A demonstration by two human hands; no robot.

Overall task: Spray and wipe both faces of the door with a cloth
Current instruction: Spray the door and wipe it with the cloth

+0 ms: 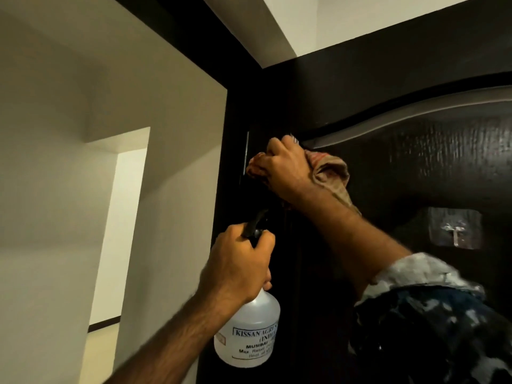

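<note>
A dark brown door (pixel 410 167) with a curved raised panel fills the right half of the view, standing open beside its dark frame (pixel 235 112). My right hand (pixel 285 170) grips a bunched tan and reddish cloth (pixel 329 173) and presses it against the door's upper left part, near a metal hinge (pixel 246 153). Below it, my left hand (pixel 238 264) grips the neck and black trigger head of a clear plastic spray bottle (pixel 249 333) with a printed label, held upright close to the door's edge.
A clear adhesive hook (pixel 455 231) is stuck on the door's face at the right. White walls (pixel 69 162) stand to the left, with an open passage (pixel 122 231) leading to a lit floor. The ceiling shows at the top.
</note>
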